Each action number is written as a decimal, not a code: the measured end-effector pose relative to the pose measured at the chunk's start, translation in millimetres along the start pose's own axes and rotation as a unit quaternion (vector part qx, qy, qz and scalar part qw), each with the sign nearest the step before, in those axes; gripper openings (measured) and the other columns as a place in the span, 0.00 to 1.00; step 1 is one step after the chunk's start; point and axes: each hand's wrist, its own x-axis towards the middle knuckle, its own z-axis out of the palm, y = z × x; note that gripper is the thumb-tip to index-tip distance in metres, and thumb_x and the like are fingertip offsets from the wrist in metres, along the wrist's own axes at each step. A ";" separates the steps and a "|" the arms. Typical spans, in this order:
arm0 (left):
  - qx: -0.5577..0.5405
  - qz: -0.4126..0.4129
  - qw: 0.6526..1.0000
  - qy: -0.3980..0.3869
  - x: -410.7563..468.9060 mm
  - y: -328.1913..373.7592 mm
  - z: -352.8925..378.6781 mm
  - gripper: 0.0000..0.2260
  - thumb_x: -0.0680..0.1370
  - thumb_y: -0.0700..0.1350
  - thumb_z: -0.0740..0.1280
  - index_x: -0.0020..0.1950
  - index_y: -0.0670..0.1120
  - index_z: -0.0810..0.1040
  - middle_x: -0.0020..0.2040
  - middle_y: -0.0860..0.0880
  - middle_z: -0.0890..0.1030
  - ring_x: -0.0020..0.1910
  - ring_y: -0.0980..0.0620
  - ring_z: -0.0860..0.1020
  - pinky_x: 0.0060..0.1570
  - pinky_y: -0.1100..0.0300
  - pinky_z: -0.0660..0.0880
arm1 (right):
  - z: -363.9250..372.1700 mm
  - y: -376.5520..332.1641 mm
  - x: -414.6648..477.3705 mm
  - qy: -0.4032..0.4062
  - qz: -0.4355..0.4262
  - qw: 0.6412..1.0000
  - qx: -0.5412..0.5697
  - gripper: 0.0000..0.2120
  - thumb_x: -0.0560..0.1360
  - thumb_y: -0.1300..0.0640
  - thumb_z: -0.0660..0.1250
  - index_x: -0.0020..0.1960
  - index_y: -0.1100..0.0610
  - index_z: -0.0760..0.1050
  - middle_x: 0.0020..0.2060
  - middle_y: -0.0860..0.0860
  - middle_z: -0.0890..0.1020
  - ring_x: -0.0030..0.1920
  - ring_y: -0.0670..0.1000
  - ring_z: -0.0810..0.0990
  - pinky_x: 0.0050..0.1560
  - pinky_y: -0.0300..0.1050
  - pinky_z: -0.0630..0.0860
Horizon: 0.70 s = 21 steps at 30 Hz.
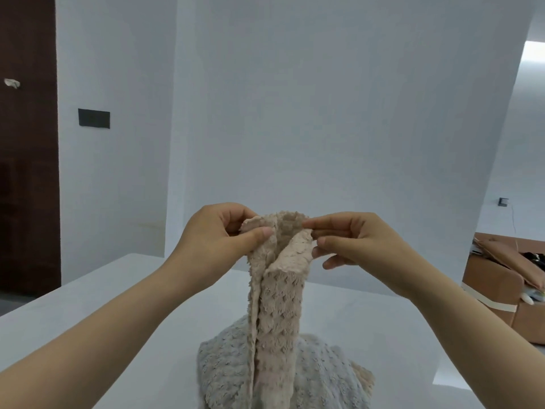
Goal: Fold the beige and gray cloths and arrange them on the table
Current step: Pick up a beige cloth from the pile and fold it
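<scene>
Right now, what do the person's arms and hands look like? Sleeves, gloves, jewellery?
Left hand and right hand are bare: no gloves, rings or watch in view. Left forearm and right forearm are bare too, with no sleeve showing up to the frame edge. Nails look short and unpainted.

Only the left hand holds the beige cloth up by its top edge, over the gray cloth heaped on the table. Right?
No. The head view shows both the left hand and the right hand pinching the top edge of the beige cloth, over the gray cloth heaped on the table.
</scene>
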 end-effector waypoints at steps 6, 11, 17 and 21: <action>-0.012 -0.024 1.000 0.001 4.3 -4.8 5.5 0.03 0.71 0.43 0.74 0.41 0.44 0.83 0.38 0.41 0.84 0.35 0.49 0.80 0.43 0.56 0.76 | 8.0 5.4 4.8 0.064 -0.042 0.994 -0.079 0.12 0.68 0.70 0.73 0.46 0.55 0.83 0.42 0.56 0.85 0.37 0.47 0.85 0.42 0.40 0.82; 0.000 -0.045 0.999 -0.020 1.2 -12.0 10.8 0.05 0.76 0.41 0.68 0.43 0.43 0.83 0.41 0.41 0.84 0.43 0.40 0.82 0.49 0.47 0.78 | 12.1 9.0 1.1 0.115 -0.120 0.962 -0.216 0.09 0.66 0.49 0.78 0.34 0.54 0.82 0.28 0.47 0.83 0.30 0.45 0.82 0.36 0.43 0.81; -0.045 -0.073 0.996 -0.005 1.6 -12.4 17.2 0.04 0.73 0.38 0.70 0.39 0.43 0.83 0.32 0.49 0.84 0.30 0.56 0.80 0.35 0.63 0.78 | 9.3 7.6 -0.8 0.095 -0.137 0.965 -0.204 0.08 0.71 0.51 0.73 0.35 0.52 0.81 0.31 0.43 0.79 0.27 0.41 0.71 0.31 0.29 0.64; -0.079 -0.100 0.992 0.009 1.3 -11.5 19.9 0.04 0.73 0.37 0.71 0.38 0.41 0.80 0.28 0.49 0.81 0.25 0.58 0.76 0.30 0.67 0.75 | 9.5 8.3 1.7 0.043 -0.094 0.989 -0.107 0.06 0.74 0.57 0.70 0.39 0.57 0.79 0.25 0.45 0.77 0.26 0.45 0.70 0.30 0.36 0.69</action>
